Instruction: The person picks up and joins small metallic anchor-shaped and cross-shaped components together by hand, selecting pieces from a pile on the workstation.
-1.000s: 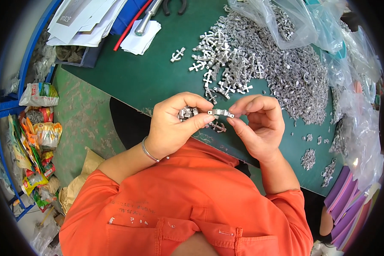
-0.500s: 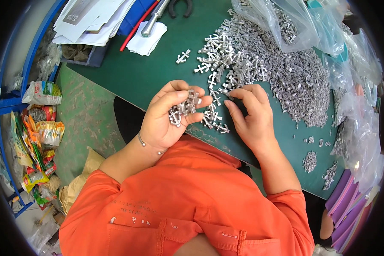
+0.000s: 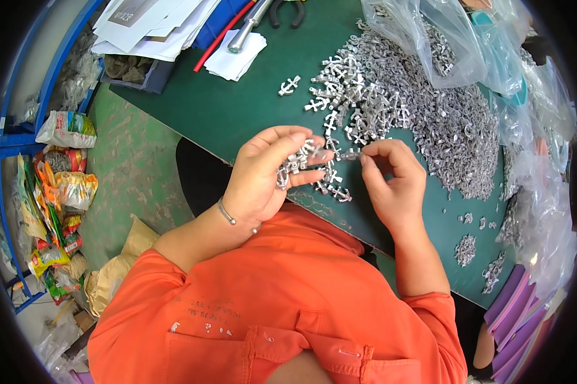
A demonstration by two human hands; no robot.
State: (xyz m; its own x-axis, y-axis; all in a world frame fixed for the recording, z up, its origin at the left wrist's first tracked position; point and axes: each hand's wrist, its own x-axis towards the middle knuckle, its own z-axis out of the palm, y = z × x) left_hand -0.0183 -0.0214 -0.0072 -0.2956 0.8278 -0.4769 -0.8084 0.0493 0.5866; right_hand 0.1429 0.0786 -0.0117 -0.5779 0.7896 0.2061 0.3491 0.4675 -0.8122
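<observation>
hands (image 3: 261, 171) hold anchors (image 3: 299, 157) near table edge (image 3: 205, 146)

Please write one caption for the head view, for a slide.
Left hand holds silvery anchor-shaped pieces; right hand pinches a blurred piece over the green table.

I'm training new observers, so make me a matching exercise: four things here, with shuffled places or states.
1. Left hand
2. Right hand
3. Thin silver metal bracelet
4. Small white paper stack

A. Partly beneath a silver metal rod
B. Cupping several silver anchor-shaped metal pieces
C. Around the left wrist
D. Pinching a blurred silver metal piece

Pairs: 1-B; 2-D; 3-C; 4-A
</observation>
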